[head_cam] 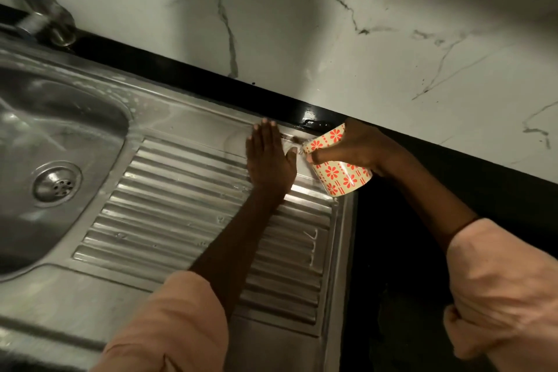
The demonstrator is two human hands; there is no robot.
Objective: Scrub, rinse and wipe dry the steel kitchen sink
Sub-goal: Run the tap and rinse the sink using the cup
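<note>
basin (60, 130) left, drainboard (181, 205) right — left hand (268, 157) flat on it, cup (338, 160) just right, tap (45, 18) behind basin

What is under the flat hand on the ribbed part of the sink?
The left hand lies flat on the wet steel drainboard, at its far edge. No cloth or sponge shows around it; anything beneath the palm is covered.

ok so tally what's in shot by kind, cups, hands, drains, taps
cups: 1, flowered cup held tipped in the right hand
hands: 2, left hand flat on the drainboard
drains: 1, drain
taps: 1, tap
total: 5
</note>
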